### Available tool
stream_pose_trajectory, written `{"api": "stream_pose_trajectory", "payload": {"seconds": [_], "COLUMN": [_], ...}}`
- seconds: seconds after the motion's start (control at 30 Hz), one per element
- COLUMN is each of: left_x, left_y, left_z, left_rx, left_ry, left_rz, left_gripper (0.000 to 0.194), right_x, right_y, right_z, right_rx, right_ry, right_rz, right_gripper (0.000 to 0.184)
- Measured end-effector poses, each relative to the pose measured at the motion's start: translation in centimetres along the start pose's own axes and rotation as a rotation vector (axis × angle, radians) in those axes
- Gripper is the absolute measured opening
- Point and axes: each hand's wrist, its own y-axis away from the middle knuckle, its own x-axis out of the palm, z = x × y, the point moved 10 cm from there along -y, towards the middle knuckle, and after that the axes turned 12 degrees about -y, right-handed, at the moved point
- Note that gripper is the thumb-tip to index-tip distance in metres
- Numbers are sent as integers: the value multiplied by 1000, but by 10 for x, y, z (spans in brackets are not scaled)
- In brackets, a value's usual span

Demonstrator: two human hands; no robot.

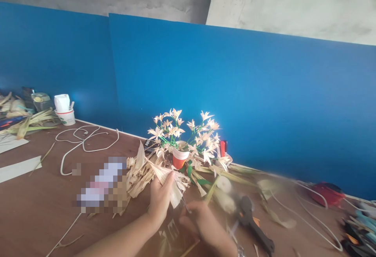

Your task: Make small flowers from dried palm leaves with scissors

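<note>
My left hand (161, 199) is closed round a pale dried corn husk (162, 174), thumb on top, and the husk fans out past the fingers. Just to the right, my right hand (198, 219) is smeared by motion, its fingers curled on what look like scissors (186, 205). Their thin metal tip is at the lower edge of the husk, and the handles are hidden in the hand. Behind both hands stand husk flowers (172, 131) on green stems around a red and white paper cup (180, 158). Loose dried husks (138, 178) are heaped left of the left hand.
A black glue gun (251, 221) lies right of my right hand, near a white roll (224, 184). White cables (80, 141) loop over the brown table (38, 218). A white cup (66, 116) stands back left. The blue partition (235, 92) closes off the far side.
</note>
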Motion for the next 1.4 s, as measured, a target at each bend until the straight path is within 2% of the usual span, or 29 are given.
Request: {"api": "stream_pose_trajectory", "payload": {"seconds": [0.3,0.43,0.6,0.73,0.9,1.1,1.23,1.4], "left_x": [1,0,2,-6,-10,-8,-6,-6], "left_y": [0,-1,-11,-20,-18,-12,-11,-9], "left_z": [0,1,0,-1,-2,-9,-5,-1], "left_rx": [-6,-19,-34,-15,18,34,18,23], "left_ry": [-10,-21,-56,-44,-47,-71,-75,-93], "left_rz": [0,-2,57,18,-11,-14,0,8], "left_gripper": [39,40,36,33,30,31,32,31], "right_x": [-2,-3,-4,0,0,-2,-5,-3], "right_y": [-1,0,1,3,6,9,11,10], "right_z": [6,1,-5,-4,-4,-1,3,0], "right_rx": [-46,-22,18,14,48,17,12,36], "right_ry": [63,30,-57,-134,-160,-179,-175,-218], "right_rz": [-36,-25,71,170,114,65,7,-1], "right_gripper": [25,25,30,41,49,55,58,60]}}
